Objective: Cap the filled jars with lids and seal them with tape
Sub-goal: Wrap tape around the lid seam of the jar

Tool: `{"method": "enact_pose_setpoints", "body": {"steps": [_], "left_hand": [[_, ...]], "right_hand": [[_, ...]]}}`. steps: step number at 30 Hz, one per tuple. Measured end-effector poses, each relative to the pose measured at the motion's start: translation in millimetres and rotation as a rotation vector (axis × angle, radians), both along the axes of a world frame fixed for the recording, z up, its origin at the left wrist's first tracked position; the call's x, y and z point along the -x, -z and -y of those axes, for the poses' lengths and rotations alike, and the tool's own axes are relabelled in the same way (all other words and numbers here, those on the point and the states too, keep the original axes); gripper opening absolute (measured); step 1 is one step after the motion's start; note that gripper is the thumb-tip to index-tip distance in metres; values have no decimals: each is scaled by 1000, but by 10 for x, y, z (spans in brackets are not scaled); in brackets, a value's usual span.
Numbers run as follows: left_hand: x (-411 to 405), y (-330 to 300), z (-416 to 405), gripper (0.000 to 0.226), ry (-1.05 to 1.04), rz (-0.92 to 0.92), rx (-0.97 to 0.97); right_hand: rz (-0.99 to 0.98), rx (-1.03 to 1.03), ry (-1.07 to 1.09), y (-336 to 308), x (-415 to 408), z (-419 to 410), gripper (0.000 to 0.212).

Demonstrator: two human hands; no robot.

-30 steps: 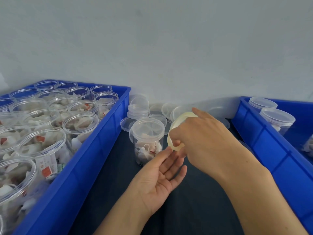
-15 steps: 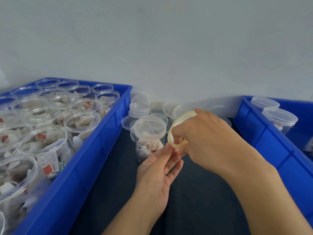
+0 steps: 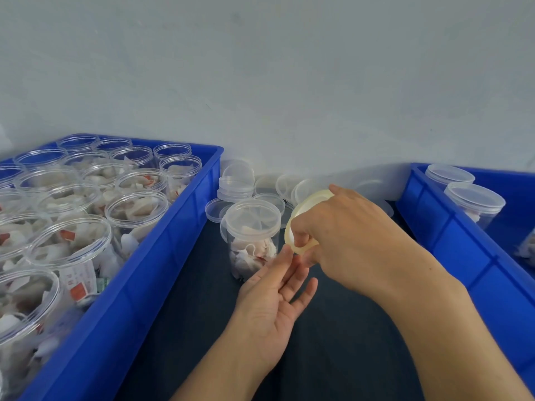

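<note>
Head view: at the centre of the frame a clear jar (image 3: pixel 251 241) stands upright on the dark table surface (image 3: pixel 333 357), filled with white and red packets and already wearing its translucent lid (image 3: pixel 252 217). Just right of it, the right hand (image 3: pixel 347 233) comes in from the lower right and grips a pale roll of tape (image 3: pixel 301 224), thumb hooked through the core and fingers curled over the outer rim, the roll standing on edge close beside the jar's lid. The left hand (image 3: pixel 272 302) rises from the bottom centre, palm up, its fingers straight and spread; the fingertips reach the underside of the roll, next to the lower part of the jar. Whether a tape end is pinched between them cannot be told.

On the left of the frame a blue crate (image 3: pixel 162 256) holds many filled jars without lids (image 3: pixel 136 215). Behind the centre jar, against the pale wall (image 3: pixel 260 82), lies a cluster of loose lids (image 3: pixel 236 188), some stacked. At the right edge a second blue crate (image 3: pixel 451 241) holds capped jars (image 3: pixel 474 202), two of them plainly in sight
</note>
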State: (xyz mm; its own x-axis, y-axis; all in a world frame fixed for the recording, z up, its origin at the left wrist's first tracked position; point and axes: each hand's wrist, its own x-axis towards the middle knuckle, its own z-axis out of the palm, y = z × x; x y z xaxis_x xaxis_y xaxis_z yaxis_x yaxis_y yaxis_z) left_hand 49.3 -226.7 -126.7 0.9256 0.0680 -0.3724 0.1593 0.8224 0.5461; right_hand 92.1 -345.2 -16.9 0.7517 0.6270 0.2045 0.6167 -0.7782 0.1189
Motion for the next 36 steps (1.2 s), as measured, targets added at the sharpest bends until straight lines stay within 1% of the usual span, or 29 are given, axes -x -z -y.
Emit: {"method": "enact_pose_setpoints", "body": {"steps": [5, 10, 15, 18, 23, 25, 29, 30, 33, 36], "left_hand": [[20, -27, -22, 9, 39, -9, 56], [29, -25, -29, 10, 64, 11, 111], [40, -19, -35, 10, 139, 46, 93], [33, -32, -49, 8, 134, 54, 83], [24, -47, -66, 4, 150, 26, 38], [18, -48, -60, 6, 126, 4, -4], [-11, -25, -51, 28, 29, -19, -137], [-13, -25, -45, 29, 11, -23, -158], [9, -44, -9, 17, -40, -40, -258], [34, -54, 29, 20, -99, -31, -445]], "right_hand": [[-1, 21, 2, 21, -20, 12, 21], [-54, -38, 33, 17, -28, 61, 19], [-75, -28, 56, -8, -37, 84, 22], [-82, -41, 59, -13, -43, 102, 23], [-155, -51, 47, -52, -44, 147, 20], [-164, -54, 34, -41, -47, 151, 20], [-169, -56, 3, -4, -58, 127, 20], [-171, -58, -2, 0, -60, 121, 20], [-198, -84, 3, 19, -62, 125, 22], [-235, -118, 35, 48, -75, 151, 19]]}}
